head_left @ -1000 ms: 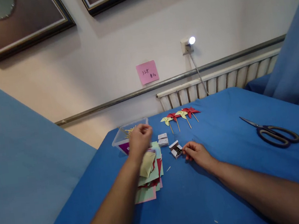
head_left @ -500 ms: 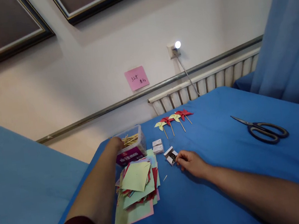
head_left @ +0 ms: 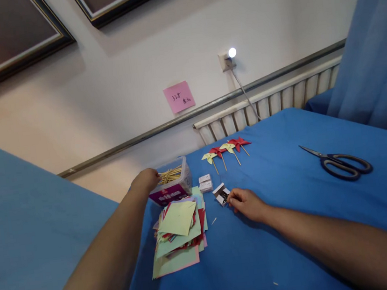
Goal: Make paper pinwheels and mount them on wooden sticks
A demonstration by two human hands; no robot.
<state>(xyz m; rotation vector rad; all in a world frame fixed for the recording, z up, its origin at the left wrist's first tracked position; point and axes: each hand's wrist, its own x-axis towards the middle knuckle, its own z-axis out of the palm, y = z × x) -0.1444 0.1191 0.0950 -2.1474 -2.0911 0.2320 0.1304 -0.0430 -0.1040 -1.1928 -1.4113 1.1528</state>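
Note:
My left hand (head_left: 144,179) is closed at the left rim of a clear plastic tub (head_left: 186,179) with a purple label. Its fingertips meet the ends of thin wooden sticks (head_left: 171,174) in the tub; what they grip is hidden. My right hand (head_left: 247,203) is pinched closed by the right edge of a small open white box (head_left: 219,190) with tiny black pieces inside. Anything between those fingertips is too small to name. Two small white boxes (head_left: 205,183) lie between tub and open box. Below the tub is a pile of colored paper squares (head_left: 177,218).
Several red and yellow paper pinwheels (head_left: 228,147) on sticks lie at the back of the blue-covered table (head_left: 288,171). Dark-handled scissors (head_left: 340,164) rest at the right. A short pale stick piece (head_left: 214,221) lies near the paper. A radiator (head_left: 269,105) runs along the wall.
My left hand has come up from inside the tub to its left rim. My right hand stays pinched at the open box. The view has shifted slightly.

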